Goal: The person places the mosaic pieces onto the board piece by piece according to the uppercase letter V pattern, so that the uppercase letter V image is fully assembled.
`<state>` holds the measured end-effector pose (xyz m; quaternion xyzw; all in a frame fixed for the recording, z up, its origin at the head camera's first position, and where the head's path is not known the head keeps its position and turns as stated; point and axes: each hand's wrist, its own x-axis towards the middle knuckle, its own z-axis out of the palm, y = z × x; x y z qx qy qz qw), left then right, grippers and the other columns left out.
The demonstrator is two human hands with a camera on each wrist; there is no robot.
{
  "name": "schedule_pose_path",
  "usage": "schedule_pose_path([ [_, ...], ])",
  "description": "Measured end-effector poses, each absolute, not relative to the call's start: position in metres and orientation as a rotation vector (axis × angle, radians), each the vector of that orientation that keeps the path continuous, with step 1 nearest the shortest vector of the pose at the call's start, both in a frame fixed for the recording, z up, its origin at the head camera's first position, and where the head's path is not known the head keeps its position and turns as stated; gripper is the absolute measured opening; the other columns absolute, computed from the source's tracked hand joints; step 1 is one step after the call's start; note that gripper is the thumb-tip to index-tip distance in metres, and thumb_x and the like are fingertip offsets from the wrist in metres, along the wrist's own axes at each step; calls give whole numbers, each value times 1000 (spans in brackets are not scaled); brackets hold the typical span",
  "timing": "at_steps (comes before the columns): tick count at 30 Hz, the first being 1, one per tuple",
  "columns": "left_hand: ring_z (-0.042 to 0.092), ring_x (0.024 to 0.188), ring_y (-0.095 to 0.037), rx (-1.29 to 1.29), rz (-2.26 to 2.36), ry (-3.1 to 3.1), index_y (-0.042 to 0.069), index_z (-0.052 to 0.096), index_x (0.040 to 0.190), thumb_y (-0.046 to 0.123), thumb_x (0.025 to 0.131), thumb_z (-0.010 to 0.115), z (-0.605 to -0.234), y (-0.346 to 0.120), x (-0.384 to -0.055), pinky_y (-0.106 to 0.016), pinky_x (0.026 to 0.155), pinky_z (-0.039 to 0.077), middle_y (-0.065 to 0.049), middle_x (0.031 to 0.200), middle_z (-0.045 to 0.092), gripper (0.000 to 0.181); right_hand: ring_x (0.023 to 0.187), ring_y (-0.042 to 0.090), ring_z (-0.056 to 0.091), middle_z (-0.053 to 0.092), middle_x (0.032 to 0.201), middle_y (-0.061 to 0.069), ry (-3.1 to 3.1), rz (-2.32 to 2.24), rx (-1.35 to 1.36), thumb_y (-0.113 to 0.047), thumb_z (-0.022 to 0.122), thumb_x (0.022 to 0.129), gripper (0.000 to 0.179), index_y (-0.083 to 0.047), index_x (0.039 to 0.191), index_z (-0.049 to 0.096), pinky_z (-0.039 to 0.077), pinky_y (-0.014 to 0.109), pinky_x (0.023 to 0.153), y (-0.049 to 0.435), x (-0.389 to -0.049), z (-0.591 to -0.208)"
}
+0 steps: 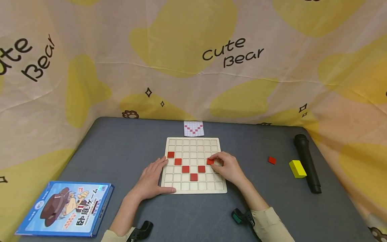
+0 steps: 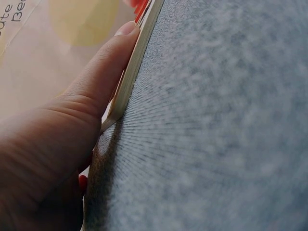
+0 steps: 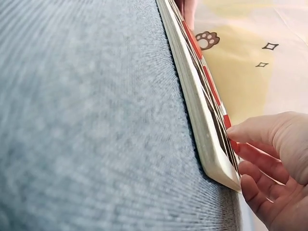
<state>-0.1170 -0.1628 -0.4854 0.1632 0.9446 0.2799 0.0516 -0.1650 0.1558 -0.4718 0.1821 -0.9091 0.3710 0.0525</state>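
Observation:
A pale wooden grid board [image 1: 193, 186] lies on the grey table. Several red square tiles [image 1: 185, 169] sit in its cells, slanting down from the left and back up to the right. My left hand [image 1: 149, 181] rests along the board's left edge, fingers extended and thumb on the near edge; the left wrist view shows the thumb [image 2: 103, 67] against that edge. On the right side of the board, my right hand [image 1: 227, 168] pinches a red tile [image 1: 210, 161] between thumb and fingertips, at a cell. In the right wrist view the right hand [image 3: 279, 159] meets the board's surface.
Behind the board lies a small card [image 1: 194, 128] printed with a red V pattern. To the right are a loose red tile [image 1: 271, 160], a yellow block [image 1: 297, 169] and a black microphone [image 1: 307, 163]. A blue game box [image 1: 65, 208] lies front left. Patterned cloth hangs around the table.

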Motion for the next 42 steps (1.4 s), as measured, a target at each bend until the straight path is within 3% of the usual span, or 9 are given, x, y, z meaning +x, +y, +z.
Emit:
schedule_pose_path([
  [12, 22, 144, -36, 500, 858, 2865, 5, 34, 150, 62, 68, 80, -485, -163, -117, -60, 111, 20, -11, 159, 26, 110, 79, 15, 50, 69, 103, -5, -2764, 1131, 605, -5, 75, 83, 21, -17, 101, 75, 41, 30, 68, 154, -168, -474],
  [30, 21, 144, -36, 496, 850, 2864, 5, 34, 150, 62, 68, 79, -485, -163, -117, -61, 110, 21, -11, 159, 25, 110, 68, 14, 50, 63, 88, -4, -2718, 1303, 484, -10, 73, 86, 19, -14, 105, 74, 41, 25, 59, 161, -162, -473],
  [42, 21, 145, -35, 493, 861, 2859, 5, 34, 150, 62, 68, 79, -486, -163, -117, -60, 111, 20, -10, 159, 24, 110, 78, 17, 57, 67, 95, 3, -2680, 1179, 342, -8, 73, 86, 20, -12, 105, 75, 48, 30, 67, 197, -162, -473],
])
